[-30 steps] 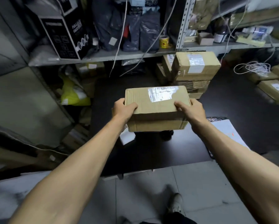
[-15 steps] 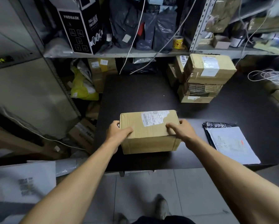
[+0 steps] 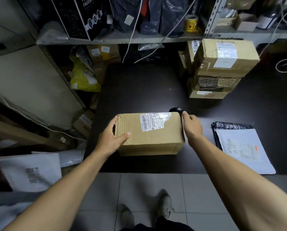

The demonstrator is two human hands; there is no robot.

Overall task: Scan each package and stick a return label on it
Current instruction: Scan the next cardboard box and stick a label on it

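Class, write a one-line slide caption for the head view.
Left hand grips a cardboard box on the dark table; right hand beside it.

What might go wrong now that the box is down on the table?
The box sits near the table edge, so a nudge might tip it off. Its label looks torn, which may spoil the scan. The right hand reaches past the corner toward a dark object and could bump the box.

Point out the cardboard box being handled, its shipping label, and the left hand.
cardboard box (image 3: 149,139), head view, bare top face.
shipping label (image 3: 153,121), head view, middle of the printed sticker.
left hand (image 3: 110,139), head view, back of the hand.
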